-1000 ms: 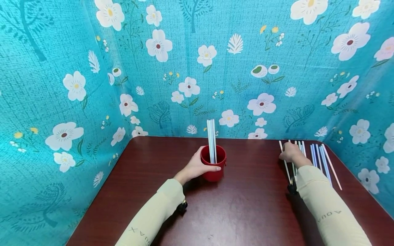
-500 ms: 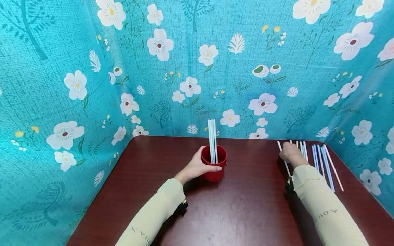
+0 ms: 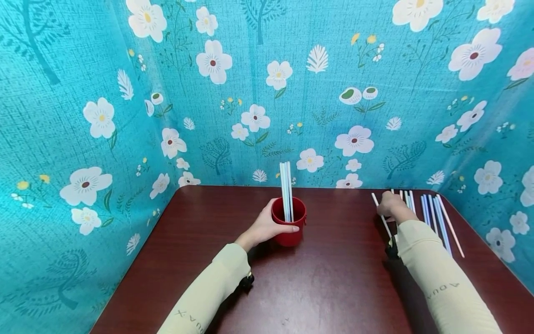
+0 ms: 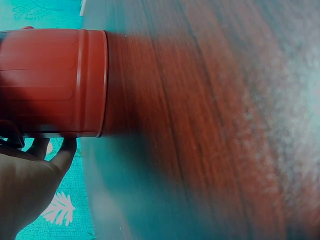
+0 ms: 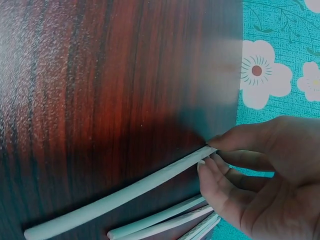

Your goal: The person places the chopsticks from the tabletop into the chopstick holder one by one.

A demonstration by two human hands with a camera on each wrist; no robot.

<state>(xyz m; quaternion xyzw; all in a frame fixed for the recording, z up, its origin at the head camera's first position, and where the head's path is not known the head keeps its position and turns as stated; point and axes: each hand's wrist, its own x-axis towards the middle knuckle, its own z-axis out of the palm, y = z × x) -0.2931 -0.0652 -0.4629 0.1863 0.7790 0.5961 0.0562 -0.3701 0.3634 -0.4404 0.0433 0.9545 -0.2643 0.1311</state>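
Head view: the cup (image 3: 289,237), red, stands upright on the table (image 3: 325,269). The left hand (image 3: 267,226) grips it from its left, thumb laid across the front of the cup; the other fingers are behind the cup, so from here I cannot tell how they lie. Upright sticks (image 3: 285,185) stand in the cup, leaning slightly, their tops well above its rim. Well to the right of the cup, the right hand (image 3: 393,206) is on a pale stick (image 3: 385,225), its fingers bent, their tips hidden from this side. Farther right of the cup than that stick come some light sticks (image 3: 407,198), partly covered by the hand, then blue sticks (image 3: 425,211), and a pink stick (image 3: 451,227) farthest from the cup. A flowered cloth (image 3: 233,153) hangs behind the cup, and cream sleeves (image 3: 221,273) come in from the near side of it.

Left wrist view: the cup's outer wall fills the upper left. Two fingers (image 4: 65,152) show a little apart, reaching to the side of the cup, their tips out of sight behind it.

Right wrist view: well to the right of the cup, the thumb and fingertips pinch the pale stick between them. Its length slants over the table, and several light sticks lie just beside it, on the side away from the cup.
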